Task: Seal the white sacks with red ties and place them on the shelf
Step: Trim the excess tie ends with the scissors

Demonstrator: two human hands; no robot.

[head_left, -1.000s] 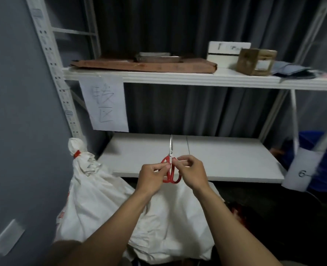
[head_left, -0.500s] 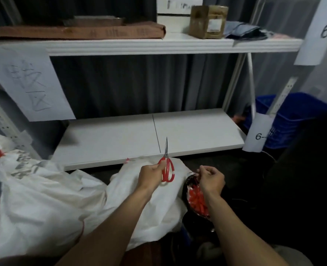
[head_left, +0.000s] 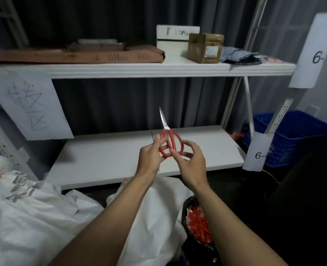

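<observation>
White sacks look soft, floppy, best gathered at the neck; left hand and right hand pinch red-handled scissors.

A white shelf stands in front of dark gray curtains. Its top board holds a flat brown box on the left and a small brown box on the right. A blue crate sits low on the far right. The light is dim.
</observation>
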